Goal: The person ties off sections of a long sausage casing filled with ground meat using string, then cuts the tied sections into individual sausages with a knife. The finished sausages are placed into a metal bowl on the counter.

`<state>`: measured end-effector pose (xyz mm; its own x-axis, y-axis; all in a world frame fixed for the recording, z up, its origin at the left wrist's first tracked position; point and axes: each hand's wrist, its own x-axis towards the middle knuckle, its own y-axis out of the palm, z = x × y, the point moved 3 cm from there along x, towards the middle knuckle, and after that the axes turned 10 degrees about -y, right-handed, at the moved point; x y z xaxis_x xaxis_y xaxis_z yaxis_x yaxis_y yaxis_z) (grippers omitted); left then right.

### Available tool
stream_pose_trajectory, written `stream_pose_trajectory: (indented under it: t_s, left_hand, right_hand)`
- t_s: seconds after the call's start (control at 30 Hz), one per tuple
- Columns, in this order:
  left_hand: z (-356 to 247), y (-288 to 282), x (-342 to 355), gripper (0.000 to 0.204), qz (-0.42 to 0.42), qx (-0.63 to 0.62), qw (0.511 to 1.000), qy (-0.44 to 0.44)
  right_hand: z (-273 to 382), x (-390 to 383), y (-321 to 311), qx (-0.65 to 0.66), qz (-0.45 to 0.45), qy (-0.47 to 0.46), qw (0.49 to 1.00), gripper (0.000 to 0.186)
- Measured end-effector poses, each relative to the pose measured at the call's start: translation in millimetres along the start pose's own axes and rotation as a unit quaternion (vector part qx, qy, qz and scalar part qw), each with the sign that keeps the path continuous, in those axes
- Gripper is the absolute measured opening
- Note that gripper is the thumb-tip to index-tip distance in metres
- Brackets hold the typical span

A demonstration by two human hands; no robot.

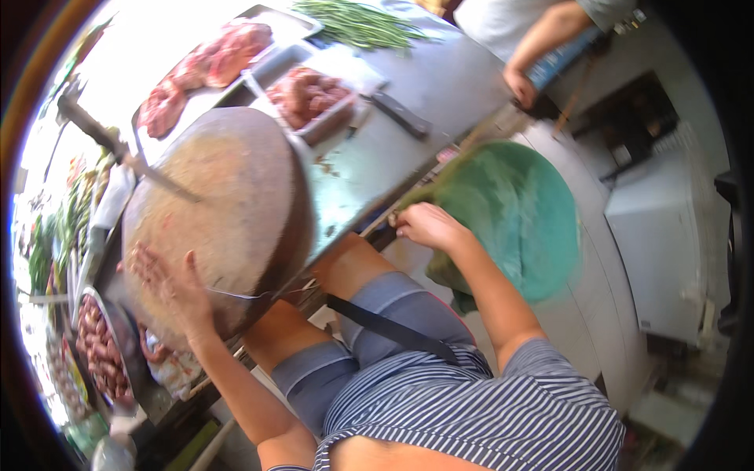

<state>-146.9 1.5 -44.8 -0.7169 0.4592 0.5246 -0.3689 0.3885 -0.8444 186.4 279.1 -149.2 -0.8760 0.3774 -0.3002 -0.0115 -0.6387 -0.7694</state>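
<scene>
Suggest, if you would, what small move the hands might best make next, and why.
Perhaps bring the right hand in toward the round, brown wooden chopping block, where the left hand lies spread. The right hand is curled near the edge of the silver metal table, beside a large green, rounded, plastic-looking object; whether it grips anything is hard to tell.

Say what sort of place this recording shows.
Likely a butcher's stall or food-prep area: there's a thick round chopping block, raw meat, and a knife on the metal counter.
</scene>
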Motion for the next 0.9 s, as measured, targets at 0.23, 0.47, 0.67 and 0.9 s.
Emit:
stream_pose_trajectory:
  t_s: [0.23, 0.47, 0.67, 0.9]
  left_hand:
    - [26, 31, -7, 0.082, 0.064, -0.011, 0.998, -0.022]
    - [25, 26, -5, 0.078, 0.101, -0.04, 0.993, -0.055]
    - [22, 24, -7, 0.076, 0.122, -0.058, 0.988, -0.075]
    - [19, 20, -9, 0.073, 0.091, -0.064, 0.992, -0.053]
  right_hand:
    - [-100, 56, 109, -0.445, 0.003, 0.069, 0.893, 0.034]
    - [-49, 41, 93, -0.218, -0.074, -0.07, 0.971, 0.017]
    - [-96, -64, 48, -0.093, -0.437, 0.095, 0.89, 0.019]
    - [-132, -75, 75, -0.091, -0.453, 0.029, 0.886, 0.01]
